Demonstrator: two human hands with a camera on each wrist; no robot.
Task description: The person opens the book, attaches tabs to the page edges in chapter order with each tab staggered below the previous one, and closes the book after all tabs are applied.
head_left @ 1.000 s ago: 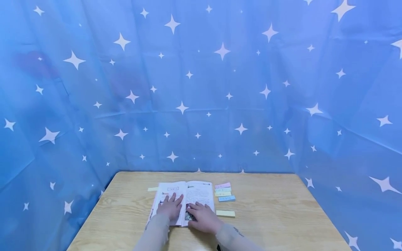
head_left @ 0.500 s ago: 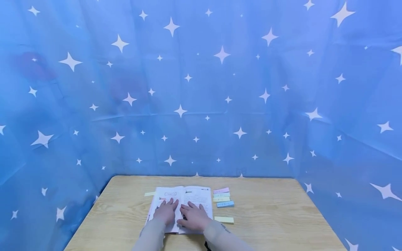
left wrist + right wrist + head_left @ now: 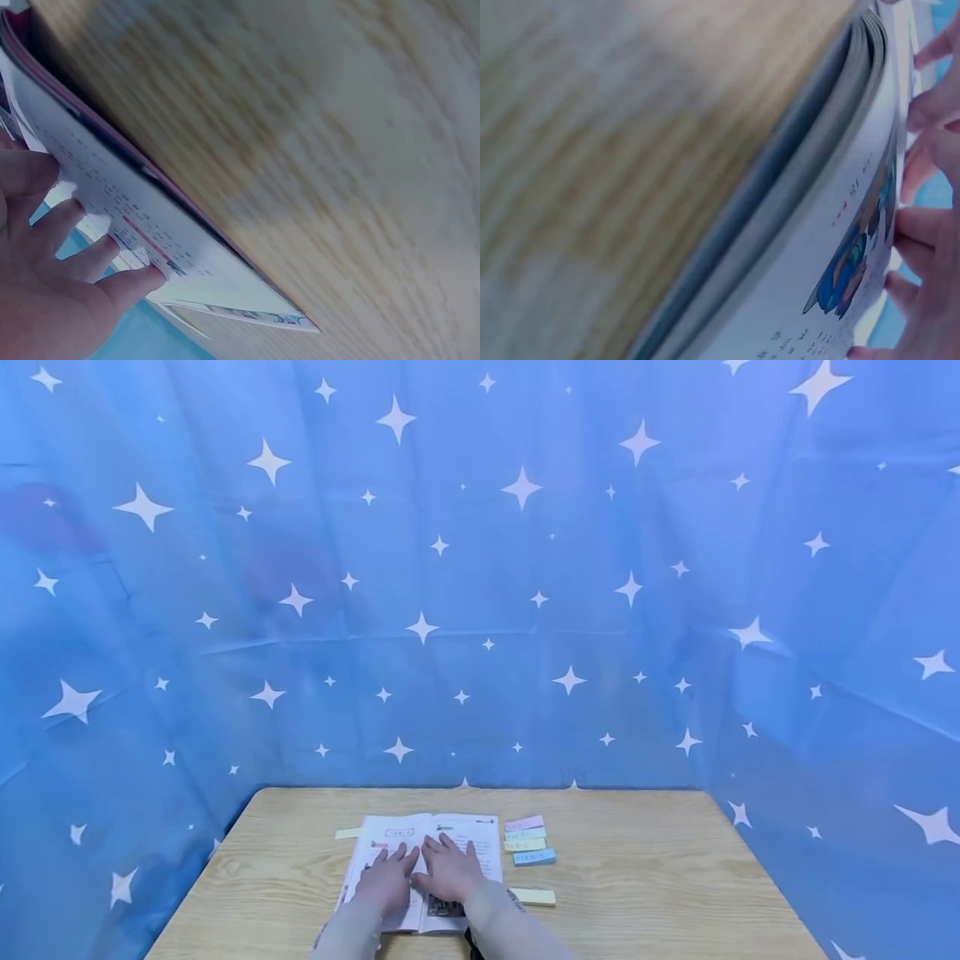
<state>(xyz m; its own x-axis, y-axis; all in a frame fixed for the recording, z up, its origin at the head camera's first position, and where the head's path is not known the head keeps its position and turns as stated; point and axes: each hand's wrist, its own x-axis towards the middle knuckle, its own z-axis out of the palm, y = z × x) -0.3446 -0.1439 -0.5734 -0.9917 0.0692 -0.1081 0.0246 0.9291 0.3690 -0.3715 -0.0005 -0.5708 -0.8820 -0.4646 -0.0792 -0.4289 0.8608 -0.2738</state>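
Observation:
An open book lies on the table with printed text and pictures on its pages. My left hand rests on the left page, fingers spread and pointing away from me. Near the spine, my right hand lies over the right page with straight fingers, its thumb close to the left hand. A dark picture on the right page shows partly below it. The left wrist view has the left fingertips touching the printed page. In the right wrist view, the right fingers lie along a page with a colourful drawing.
Right of the book lie pink, pale green, yellow and blue sticky notes with writing. A pale yellow sticky pad sits nearer me. Another pale strip shows at the book's left edge. A starry blue curtain surrounds the wooden table.
My right hand has slid from the lower right page up and toward the spine, uncovering the picture's lower part. The left hand stays on the left page. The head view has shifted slightly.

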